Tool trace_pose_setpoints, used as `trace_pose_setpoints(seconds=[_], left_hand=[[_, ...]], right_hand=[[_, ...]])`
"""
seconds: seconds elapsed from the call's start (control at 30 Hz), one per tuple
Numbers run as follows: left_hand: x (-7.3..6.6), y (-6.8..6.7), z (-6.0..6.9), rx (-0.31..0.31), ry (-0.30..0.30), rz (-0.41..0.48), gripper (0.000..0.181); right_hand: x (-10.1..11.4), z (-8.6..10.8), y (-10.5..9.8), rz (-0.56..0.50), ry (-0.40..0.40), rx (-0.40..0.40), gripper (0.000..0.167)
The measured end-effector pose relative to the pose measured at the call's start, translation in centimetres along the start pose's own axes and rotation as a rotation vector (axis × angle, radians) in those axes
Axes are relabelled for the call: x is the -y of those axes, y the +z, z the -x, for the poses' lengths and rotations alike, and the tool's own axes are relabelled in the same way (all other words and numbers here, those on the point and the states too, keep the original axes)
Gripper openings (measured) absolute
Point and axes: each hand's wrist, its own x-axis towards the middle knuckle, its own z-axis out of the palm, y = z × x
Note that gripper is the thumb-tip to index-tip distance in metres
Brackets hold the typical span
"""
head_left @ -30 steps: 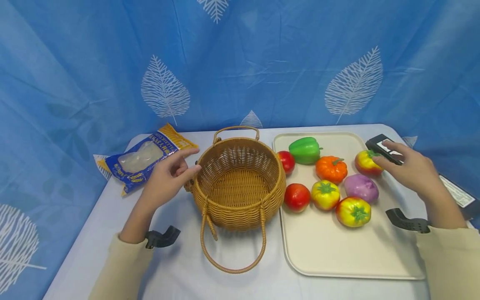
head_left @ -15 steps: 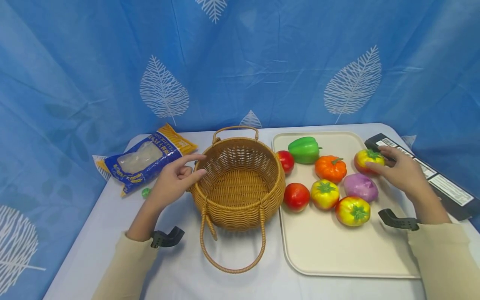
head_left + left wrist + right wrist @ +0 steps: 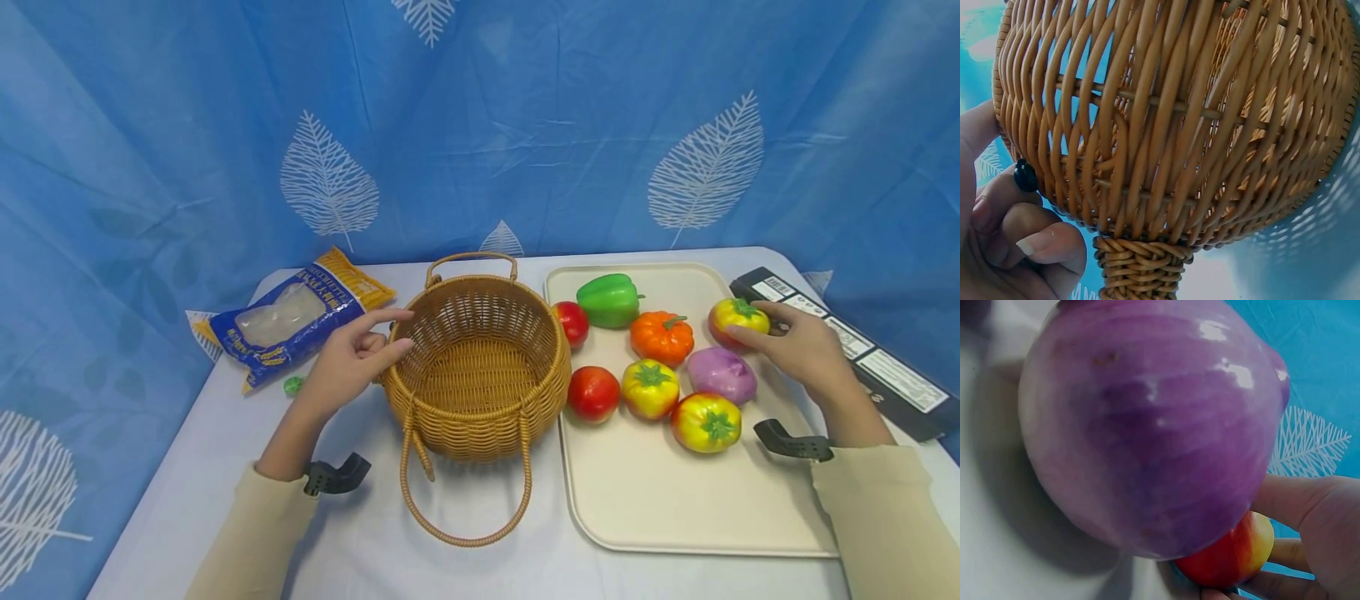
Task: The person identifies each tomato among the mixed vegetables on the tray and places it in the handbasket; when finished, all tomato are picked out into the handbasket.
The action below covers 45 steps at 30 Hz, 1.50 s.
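Observation:
In the head view my left hand [image 3: 345,367] is at the left rim of the wicker basket [image 3: 480,429], thumb and index finger over the rim; the left wrist view shows curled fingers [image 3: 1047,244] against the outside of the basket [image 3: 1166,125]. My right hand [image 3: 810,346] grips a red and yellow fruit [image 3: 731,318] between thumb and fingers at the tray's right side. Nearer the right wrist camera, a purple onion [image 3: 1154,425] partly hides that fruit [image 3: 1235,550] and the fingers round it.
On the tray [image 3: 690,508] lie a green pepper [image 3: 607,301], an orange pumpkin [image 3: 662,337], a red tomato [image 3: 594,394] and other produce. A black box [image 3: 892,375] lies at the right. Behind my left hand is a blue bag [image 3: 285,321], with a small green thing [image 3: 292,385] nearby.
My right hand has moved left and down and closed round the red and yellow fruit. My left hand has shifted right, onto the basket's rim, uncovering the small green thing.

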Motion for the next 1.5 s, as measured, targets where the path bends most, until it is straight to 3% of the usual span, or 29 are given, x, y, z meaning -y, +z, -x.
trace_pose_setpoints(seconds=[0.3, 0.83, 1.23, 1.37, 1.5], left_hand=[[0.5, -0.1, 0.1, 0.033, -0.005, 0.100, 0.039], [0.6, -0.2, -0.1, 0.032, -0.019, 0.097, 0.039], [0.7, -0.2, 0.0, 0.038, -0.013, 0.124, 0.040], [0.7, 0.0, 0.0, 0.015, 0.001, 0.118, 0.039], [0.9, 0.8, 0.0, -0.064, 0.059, 0.132, 0.035]], right_hand=[[0.1, -0.1, 0.0, 0.005, 0.021, 0.009, 0.105], [0.6, 0.5, -0.3, -0.014, -0.036, -0.026, 0.098], [2.3, 1.1, -0.6, -0.048, -0.043, -0.032, 0.101], [3.1, 1.5, -0.7, -0.062, -0.066, -0.038, 0.098], [4.0, 2.0, -0.9, -0.070, -0.073, -0.045, 0.097]])
